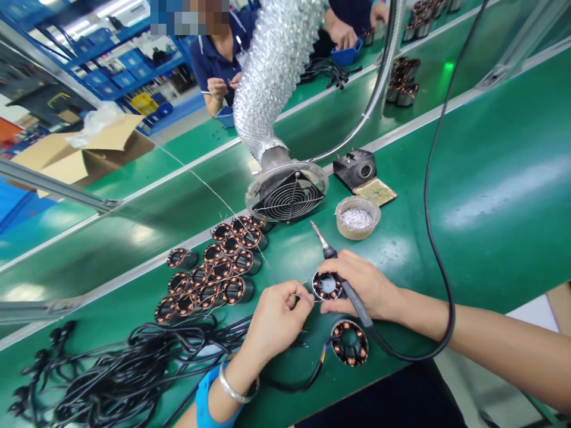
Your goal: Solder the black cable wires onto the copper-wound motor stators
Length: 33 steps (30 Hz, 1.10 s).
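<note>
The right hand [366,285] grips the black soldering iron [332,258], tip angled up-left, steadying the small copper-wound stator [327,285]; left fingers [294,300] pinch its thin wire just left.

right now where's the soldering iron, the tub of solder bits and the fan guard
soldering iron [319,235], head view, on its metal tip
tub of solder bits [357,217], head view, on the silvery contents
fan guard [289,199], head view, on the wire grille's centre
</note>
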Tool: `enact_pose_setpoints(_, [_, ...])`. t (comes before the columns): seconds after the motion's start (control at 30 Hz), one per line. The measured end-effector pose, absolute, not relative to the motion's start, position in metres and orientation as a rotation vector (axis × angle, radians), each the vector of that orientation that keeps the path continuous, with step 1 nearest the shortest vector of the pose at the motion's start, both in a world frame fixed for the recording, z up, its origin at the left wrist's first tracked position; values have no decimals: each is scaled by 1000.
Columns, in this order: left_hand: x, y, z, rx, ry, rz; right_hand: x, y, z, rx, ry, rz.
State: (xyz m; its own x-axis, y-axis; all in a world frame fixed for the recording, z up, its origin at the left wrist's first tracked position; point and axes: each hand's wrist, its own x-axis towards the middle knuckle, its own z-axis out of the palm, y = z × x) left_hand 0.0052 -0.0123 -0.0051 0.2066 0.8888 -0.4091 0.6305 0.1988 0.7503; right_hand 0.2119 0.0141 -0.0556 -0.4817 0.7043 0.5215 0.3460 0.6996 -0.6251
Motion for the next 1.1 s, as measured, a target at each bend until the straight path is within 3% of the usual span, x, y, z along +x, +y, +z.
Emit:
enact_pose_setpoints(0.37, [-16, 0, -9, 1416, 1488, 446, 212, 12, -54, -834, -2103, 607])
enact_pose_setpoints(0.63, [10, -4, 8, 678, 1303, 573, 212, 12, -53, -817, -2097, 592])
enact_pose_setpoints(0.93, [-9, -24, -3, 1228, 1400, 430, 213, 12, -52, -833, -2108, 575])
enact_pose_setpoints(1.1, [13, -25, -2, 888, 1288, 518, 215, 9, -54, -820, -2141, 550])
